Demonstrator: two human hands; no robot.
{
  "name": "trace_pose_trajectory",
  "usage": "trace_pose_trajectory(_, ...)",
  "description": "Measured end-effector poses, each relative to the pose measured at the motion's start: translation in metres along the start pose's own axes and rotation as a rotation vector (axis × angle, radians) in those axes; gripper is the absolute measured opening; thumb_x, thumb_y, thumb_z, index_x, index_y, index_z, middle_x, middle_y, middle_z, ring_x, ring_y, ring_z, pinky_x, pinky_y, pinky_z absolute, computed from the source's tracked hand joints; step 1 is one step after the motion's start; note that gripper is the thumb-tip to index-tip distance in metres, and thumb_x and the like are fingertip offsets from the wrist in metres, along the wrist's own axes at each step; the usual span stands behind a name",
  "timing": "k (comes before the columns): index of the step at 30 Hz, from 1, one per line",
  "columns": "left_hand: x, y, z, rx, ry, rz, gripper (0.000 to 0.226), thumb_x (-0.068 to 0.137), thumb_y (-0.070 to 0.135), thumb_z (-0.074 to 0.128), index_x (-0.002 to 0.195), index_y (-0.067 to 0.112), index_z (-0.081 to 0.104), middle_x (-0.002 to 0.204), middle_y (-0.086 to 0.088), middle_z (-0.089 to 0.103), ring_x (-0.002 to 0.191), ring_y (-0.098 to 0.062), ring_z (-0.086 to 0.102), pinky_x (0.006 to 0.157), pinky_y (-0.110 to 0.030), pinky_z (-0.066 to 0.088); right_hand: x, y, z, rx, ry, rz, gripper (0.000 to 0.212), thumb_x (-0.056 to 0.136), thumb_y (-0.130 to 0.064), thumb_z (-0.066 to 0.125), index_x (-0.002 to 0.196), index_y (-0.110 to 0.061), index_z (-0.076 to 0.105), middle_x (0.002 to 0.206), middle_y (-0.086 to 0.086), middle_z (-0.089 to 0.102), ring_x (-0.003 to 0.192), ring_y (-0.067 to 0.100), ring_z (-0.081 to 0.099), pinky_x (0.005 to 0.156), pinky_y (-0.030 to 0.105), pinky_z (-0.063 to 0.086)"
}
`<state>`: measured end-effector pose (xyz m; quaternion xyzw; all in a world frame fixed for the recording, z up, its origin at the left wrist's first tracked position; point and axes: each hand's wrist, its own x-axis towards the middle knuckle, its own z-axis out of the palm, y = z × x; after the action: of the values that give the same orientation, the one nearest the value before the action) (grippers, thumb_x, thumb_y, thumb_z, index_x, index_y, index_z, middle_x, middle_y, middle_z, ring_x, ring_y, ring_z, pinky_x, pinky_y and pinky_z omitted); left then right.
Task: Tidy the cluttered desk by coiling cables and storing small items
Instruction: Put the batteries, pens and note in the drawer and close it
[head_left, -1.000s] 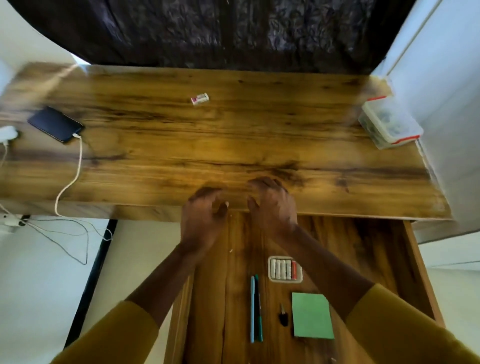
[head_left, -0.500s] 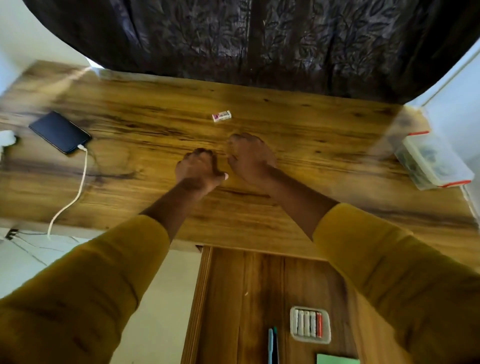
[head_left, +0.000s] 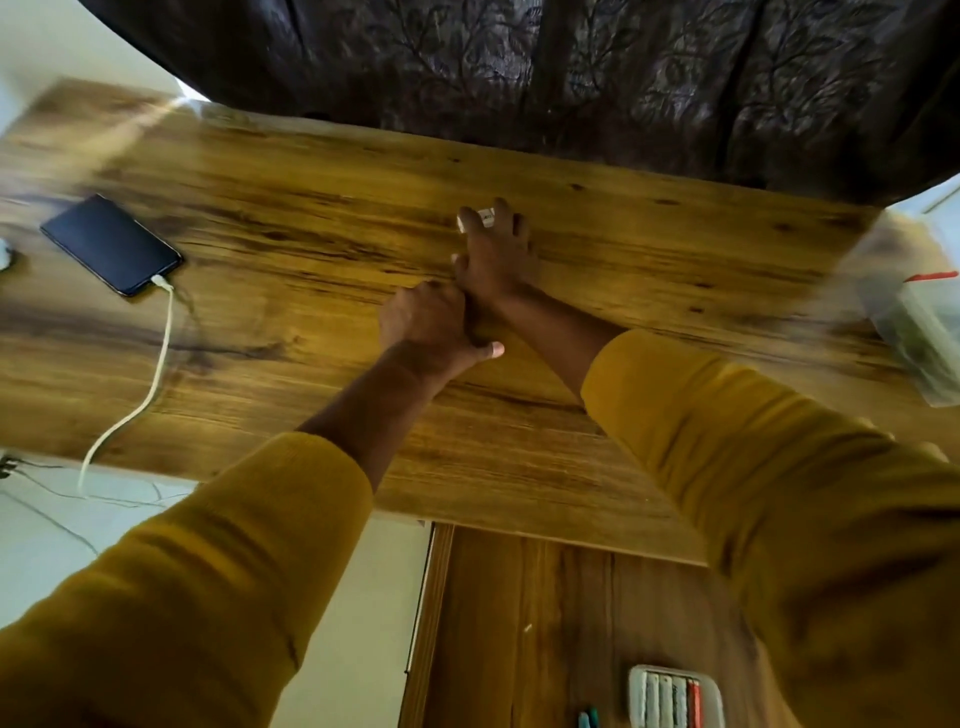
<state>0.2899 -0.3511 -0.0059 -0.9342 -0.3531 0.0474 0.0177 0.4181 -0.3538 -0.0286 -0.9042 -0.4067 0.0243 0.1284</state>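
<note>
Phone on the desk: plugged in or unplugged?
Plugged in. The white cable runs into the bottom end of the phone and trails off the desk edge.

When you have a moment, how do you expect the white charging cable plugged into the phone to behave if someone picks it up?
The white cable is thin and curves loosely across the desk and over its edge, so it is probably floppy and light. It is plugged into the phone, so lifting it might drag the phone. Its hanging part could slide off.

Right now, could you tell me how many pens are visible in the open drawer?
2: the pens lie side by side at the bottom edge, just left of the battery pack. Only their tips show; more may be hidden out of frame.
</note>
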Motion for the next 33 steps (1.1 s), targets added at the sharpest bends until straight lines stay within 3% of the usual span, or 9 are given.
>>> trace_pose_trajectory(6,-0.008,-0.004,0.001,-0.023,0.013,0.016,0.085,0.08,0.085,0.057,0.128,0.015,0.061,0.127,-0.008,0.063,0.117,-0.031,0.063,0.075,-0.036,0.041,0.02,0.009,-0.004,-0.012,0.008,-0.048,0.033,0.101,-0.035,0.057,0.133,-0.026,0.054,0.146,0.013,0.043,0.13,0.039,0.045,0.103,0.05,0.042)
trace_pose_trajectory(11,-0.011,-0.005,0.001,-0.023,0.028,0.012,0.087,0.081,0.087,0.054,0.13,0.015,0.059,0.128,-0.009,0.062,0.116,-0.032,0.063,0.074,-0.036,0.043,0.015,0.012,-0.005,0.035,0.063,-0.063,0.016,0.099,-0.027,0.062,0.113,-0.021,0.061,0.135,0.015,0.049,0.12,0.037,0.051,0.096,0.05,0.05)
trace_pose_trajectory(16,-0.007,-0.007,0.004,0.001,-0.03,-0.028,0.1,0.076,0.093,0.05,0.14,0.016,0.053,0.131,-0.012,0.062,0.119,-0.034,0.061,0.083,-0.04,0.048,-0.02,0.022,-0.016,0.153,0.106,-0.102,0.03,0.097,-0.03,0.061,0.125,-0.019,0.062,0.132,0.015,0.053,0.119,0.032,0.053,0.088,0.038,0.051)
trace_pose_trajectory(19,-0.004,-0.013,-0.002,-0.042,-0.114,-0.088,0.101,0.07,0.097,0.05,0.142,0.027,0.052,0.133,-0.009,0.062,0.119,-0.034,0.062,0.077,-0.039,0.046,-0.058,0.029,-0.034,0.23,0.164,-0.143,0.025,0.092,-0.026,0.066,0.114,-0.015,0.065,0.114,0.009,0.064,0.108,0.027,0.058,0.078,0.03,0.041)
trace_pose_trajectory(22,-0.014,-0.017,-0.018,-0.269,-0.165,-0.161,0.072,0.079,0.085,0.058,0.136,0.041,0.061,0.138,0.003,0.063,0.125,-0.027,0.061,0.088,-0.035,0.05,-0.108,0.038,-0.053,0.279,0.202,-0.127,0.02,0.088,-0.027,0.066,0.106,-0.018,0.064,0.103,0.004,0.066,0.102,0.025,0.06,0.079,0.032,0.044)
trace_pose_trajectory(26,-0.068,0.007,-0.032,-0.757,0.015,-0.14,0.019,0.096,0.04,0.067,0.11,0.033,0.079,0.118,0.006,0.077,0.107,-0.019,0.072,0.088,-0.033,0.058,-0.182,0.049,-0.073,0.357,0.196,-0.078,0.021,0.087,-0.028,0.067,0.107,-0.022,0.063,0.108,0.002,0.065,0.105,0.025,0.059,0.083,0.036,0.048)
trace_pose_trajectory(30,-0.16,0.041,-0.034,-1.233,-0.037,-0.127,0.026,0.094,0.014,0.066,0.084,0.035,0.078,0.087,0.005,0.079,0.081,-0.014,0.074,0.077,-0.041,0.062,-0.26,0.05,-0.086,0.395,0.112,-0.071,0.029,0.083,-0.019,0.074,0.111,-0.021,0.065,0.118,0.002,0.063,0.111,0.026,0.056,0.088,0.037,0.047)
trace_pose_trajectory(33,-0.233,0.055,-0.027,-1.445,-0.156,-0.143,0.025,0.097,0.008,0.064,0.087,0.026,0.079,0.074,0.005,0.077,0.069,-0.01,0.072,0.062,-0.035,0.059,-0.321,0.048,-0.085,0.437,0.102,-0.061,0.03,0.079,-0.012,0.073,0.108,-0.019,0.065,0.113,0.003,0.064,0.108,0.028,0.057,0.086,0.044,0.049)
